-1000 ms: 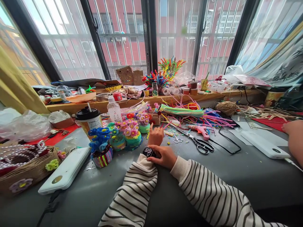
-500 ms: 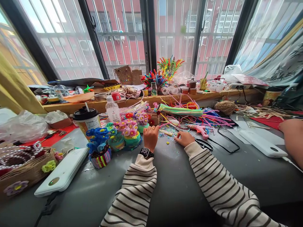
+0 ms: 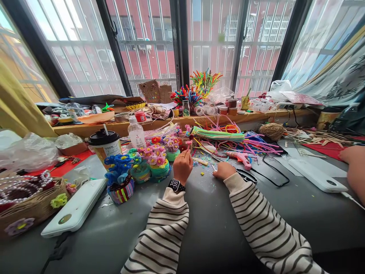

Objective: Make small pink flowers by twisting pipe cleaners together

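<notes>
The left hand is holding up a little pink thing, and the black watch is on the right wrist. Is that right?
Not quite: the black watch is on the left wrist, as the head view shows. The left hand is holding up a little pink thing.

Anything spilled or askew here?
Coloured scraps litter the grey table between the left hand and right hand, an untidy scatter. On the wooden sill, a clear container lies on its side rather than upright.
</notes>
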Demonstrator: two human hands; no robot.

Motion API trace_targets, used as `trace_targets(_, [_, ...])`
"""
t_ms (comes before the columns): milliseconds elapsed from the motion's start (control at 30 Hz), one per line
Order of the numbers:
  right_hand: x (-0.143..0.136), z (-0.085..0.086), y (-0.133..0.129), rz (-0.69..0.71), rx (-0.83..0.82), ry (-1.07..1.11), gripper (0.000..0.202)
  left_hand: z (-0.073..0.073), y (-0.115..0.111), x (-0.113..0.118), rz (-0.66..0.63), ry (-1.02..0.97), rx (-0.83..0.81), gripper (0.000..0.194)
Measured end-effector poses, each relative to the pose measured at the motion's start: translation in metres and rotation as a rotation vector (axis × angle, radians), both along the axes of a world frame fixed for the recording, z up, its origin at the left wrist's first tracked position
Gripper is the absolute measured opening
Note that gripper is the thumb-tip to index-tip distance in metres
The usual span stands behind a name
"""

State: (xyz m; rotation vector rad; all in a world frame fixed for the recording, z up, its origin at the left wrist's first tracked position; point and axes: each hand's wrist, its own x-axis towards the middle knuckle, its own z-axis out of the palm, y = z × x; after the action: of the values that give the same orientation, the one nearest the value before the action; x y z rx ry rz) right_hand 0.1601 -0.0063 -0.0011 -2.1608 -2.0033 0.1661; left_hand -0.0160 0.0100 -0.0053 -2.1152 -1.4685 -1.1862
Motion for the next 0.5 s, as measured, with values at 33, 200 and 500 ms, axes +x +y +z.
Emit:
trace_targets(33, [0.001, 0.001, 0.0, -0.007, -0.013, -0.002, 0.022, 0.0, -0.001, 0.0, -0.003, -0.006, -0.003, 0.033])
trace_targets(200, [0.003, 0.01, -0.003, 0.003, -0.092, -0.047, 0.026, 0.0, -0.001, -0.001, 0.004, -0.032, -0.023, 0.033])
trace_targets(500, [0.008, 0.013, 0.0, 0.004, -0.017, 0.096, 0.018, 0.0, -0.002, -0.002, 0.031, -0.096, -0.078, 0.03])
